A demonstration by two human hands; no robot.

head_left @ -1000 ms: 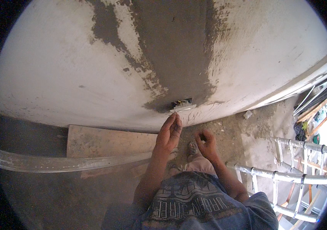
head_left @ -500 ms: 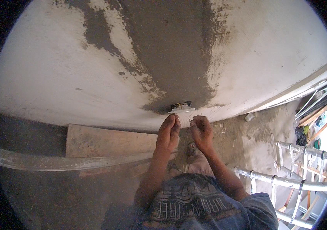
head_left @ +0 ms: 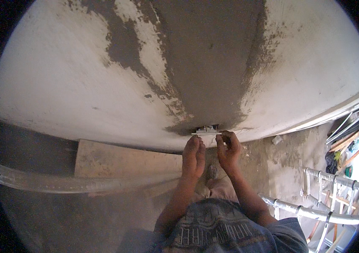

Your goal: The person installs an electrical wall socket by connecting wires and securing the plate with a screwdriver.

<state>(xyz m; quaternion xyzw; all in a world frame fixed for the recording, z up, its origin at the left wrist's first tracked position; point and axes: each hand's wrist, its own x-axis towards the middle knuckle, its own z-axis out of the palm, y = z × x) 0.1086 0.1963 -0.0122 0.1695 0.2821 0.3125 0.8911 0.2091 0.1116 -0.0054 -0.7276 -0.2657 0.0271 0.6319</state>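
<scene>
A white electrical wall fitting (head_left: 207,132), seen edge-on, sits at a dark opening (head_left: 207,127) low in the plastered wall. Some small parts show behind it, too small to make out. My left hand (head_left: 194,155) has its fingers pressed together at the fitting's left end. At its right end my right hand (head_left: 230,148) pinches with thumb and bent forefinger. The fitting's front face cannot be seen from here.
Grey plaster (head_left: 213,55) runs up the white wall (head_left: 57,84) above the opening. A board (head_left: 124,158) and a long metal bar (head_left: 53,184) are at the left. A metal ladder (head_left: 335,217) stands at the right, near timber lengths (head_left: 352,137).
My right hand has come from beside the fitting to its right end, fingers now pinched there. My left hand stays at the left end. The view has shifted slightly.
</scene>
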